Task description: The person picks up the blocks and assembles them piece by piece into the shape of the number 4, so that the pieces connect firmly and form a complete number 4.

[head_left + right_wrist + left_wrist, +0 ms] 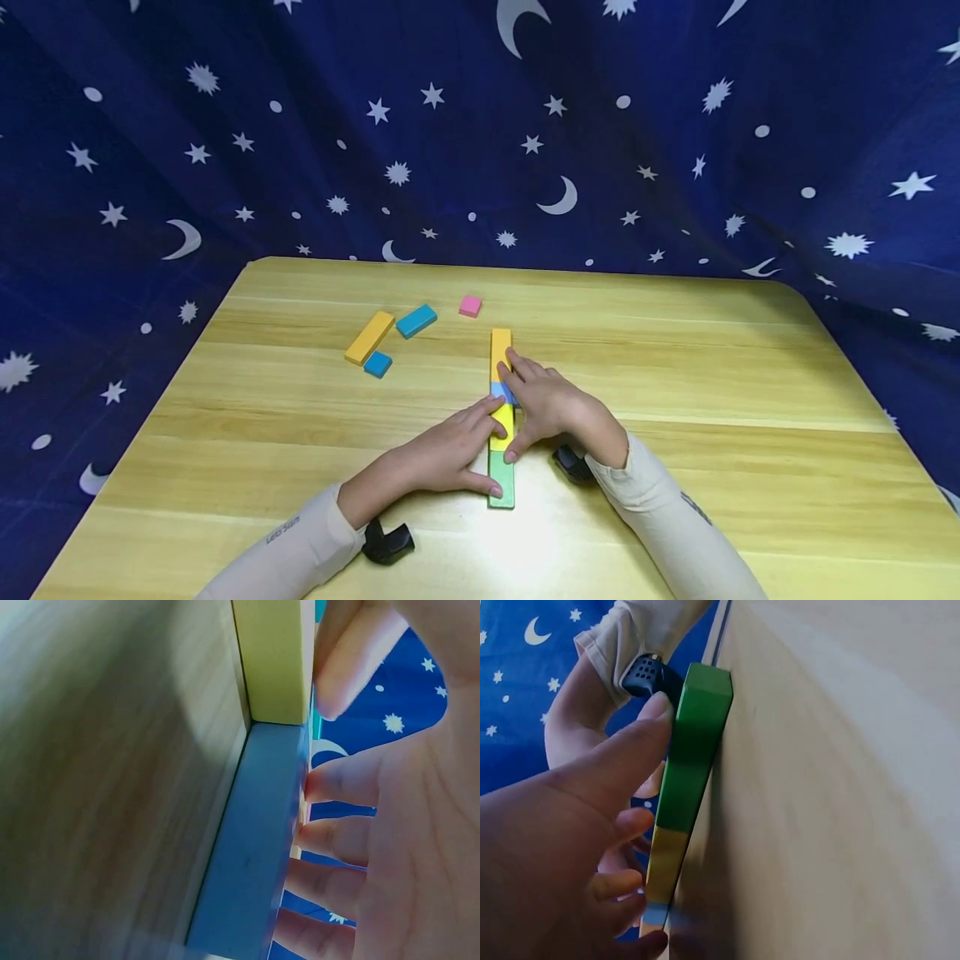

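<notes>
A straight row of flat blocks runs away from the person: green (504, 475) nearest, then yellow (502, 443), blue (500, 388) and orange (501, 343). My left hand (450, 454) lies along the row's left side, its thumb on the green block and its fingertips over the yellow and blue ones. From the right, my right hand (553, 404) rests its fingertips on the orange and blue part, with the thumb near the green-yellow joint. Fingers of both hands are extended. In the right wrist view, the blue block (244, 840) meets the yellow block's end.
Farther back on the left lie a long orange block (370, 337), a blue block (416, 321) and a small blue block (378, 364). A pink block (470, 306) lies behind the row. The wooden table (675, 350) ends at a starry blue curtain (480, 125).
</notes>
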Demonstrator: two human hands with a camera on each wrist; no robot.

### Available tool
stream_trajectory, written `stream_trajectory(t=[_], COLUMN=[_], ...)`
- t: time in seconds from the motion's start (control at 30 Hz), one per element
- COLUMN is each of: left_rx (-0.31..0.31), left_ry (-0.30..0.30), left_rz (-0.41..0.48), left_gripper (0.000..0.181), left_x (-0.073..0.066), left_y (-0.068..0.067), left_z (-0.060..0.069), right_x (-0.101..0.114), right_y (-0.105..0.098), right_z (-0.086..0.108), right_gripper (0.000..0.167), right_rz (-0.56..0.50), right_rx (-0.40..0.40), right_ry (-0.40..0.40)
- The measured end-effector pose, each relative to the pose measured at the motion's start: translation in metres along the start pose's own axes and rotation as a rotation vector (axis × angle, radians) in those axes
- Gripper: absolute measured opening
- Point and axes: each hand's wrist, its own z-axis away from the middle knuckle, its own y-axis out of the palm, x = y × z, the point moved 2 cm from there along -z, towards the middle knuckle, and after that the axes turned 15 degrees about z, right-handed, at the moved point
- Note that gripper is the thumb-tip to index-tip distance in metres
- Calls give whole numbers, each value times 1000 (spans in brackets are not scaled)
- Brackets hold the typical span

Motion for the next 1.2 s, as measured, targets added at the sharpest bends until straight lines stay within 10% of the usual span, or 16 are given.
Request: stream_trajectory(t=[1.2], left_rx=[-141], left_ry=[-62], left_rz=[59], left_gripper=[56], left_x=[20], left_y=[-27], left_z=[4], right_x=[0], right_y=[0], right_z=[0], right_gripper=[128], right_rz=[40], right_rx=[25], right_ry=[30])
